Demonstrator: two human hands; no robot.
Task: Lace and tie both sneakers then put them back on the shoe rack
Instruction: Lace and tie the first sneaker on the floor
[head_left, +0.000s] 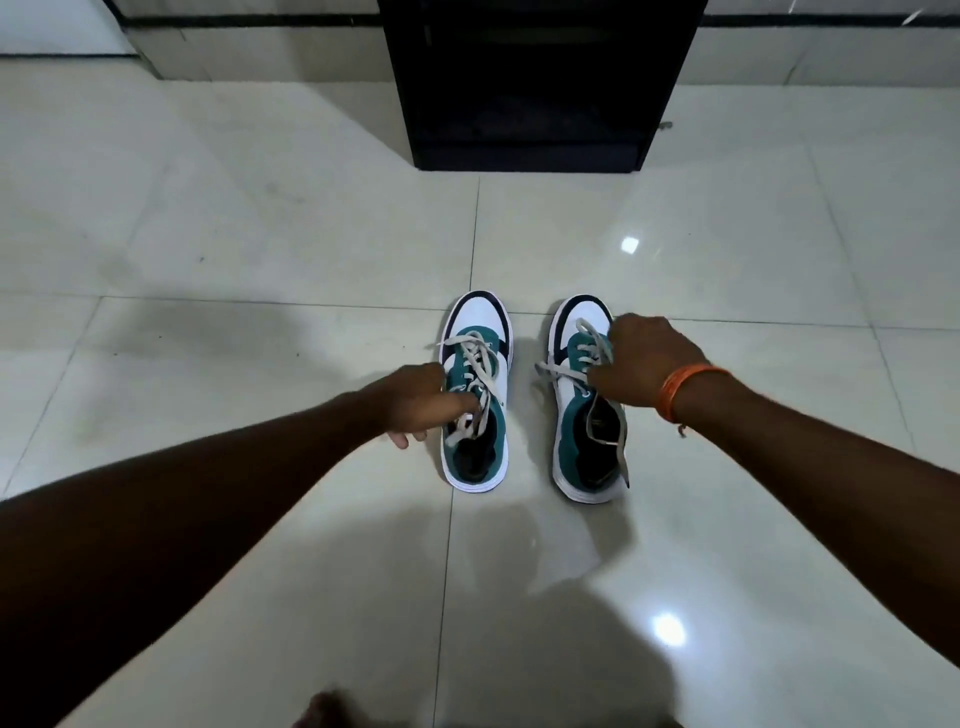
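Two white, teal and navy sneakers stand side by side on the tiled floor, toes pointing away from me. The left sneaker (475, 395) has loose grey laces strewn over its tongue. My left hand (415, 402) rests on its left side, fingers on the laces near the collar. The right sneaker (584, 415) has one lace end trailing out over its right side toward the heel. My right hand (641, 364), an orange band on its wrist, covers the upper right of that shoe and pinches its laces. A dark shoe rack (535, 83) stands ahead against the wall.
Glossy pale floor tiles (234, 234) spread all around the shoes, with bright light reflections at the right. The wall skirting runs along the top of the view behind the rack. A bit of my foot shows at the bottom edge.
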